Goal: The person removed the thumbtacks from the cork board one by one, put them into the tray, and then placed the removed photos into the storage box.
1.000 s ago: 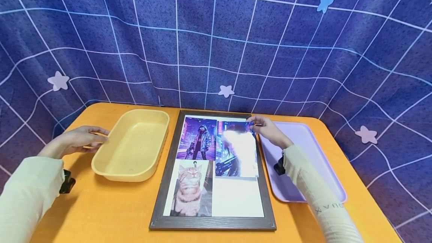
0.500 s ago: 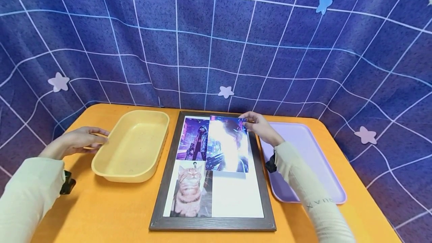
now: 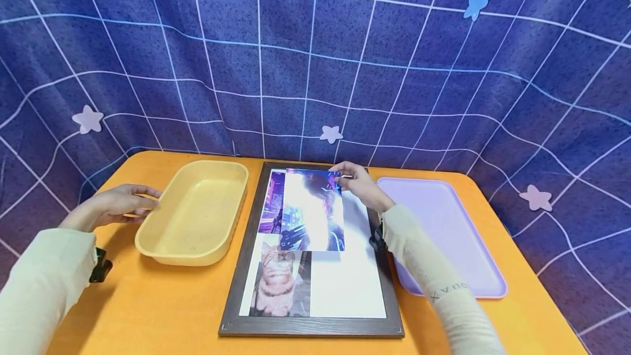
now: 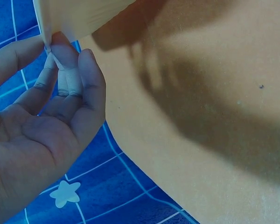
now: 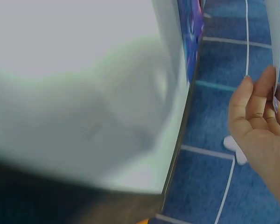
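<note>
My right hand (image 3: 359, 184) pinches a glossy picture print (image 3: 337, 218) by its upper right corner, seen edge-on in the right wrist view. Strong glare whitens the print's middle. It hovers over the left half of a dark picture frame (image 3: 310, 326), casting a shadow on the white backing (image 3: 347, 289). Beneath it, a purple city print (image 3: 270, 207) at upper left is mostly covered, and the top of a cat photo (image 3: 276, 289) at lower left is overlapped. My left hand (image 3: 115, 202) holds the left rim of a yellow tray (image 3: 202, 210) between thumb and fingers.
A shallow lilac tray (image 3: 443, 223) lies right of the frame, partly under my right forearm. All stands on an orange table (image 3: 172, 311). Behind it hangs a blue gridded curtain (image 3: 296, 70) with star shapes.
My right hand has carried the print leftward from the frame's upper right, uncovering white backing there and covering more of the city print. My left hand and the yellow tray stay put.
</note>
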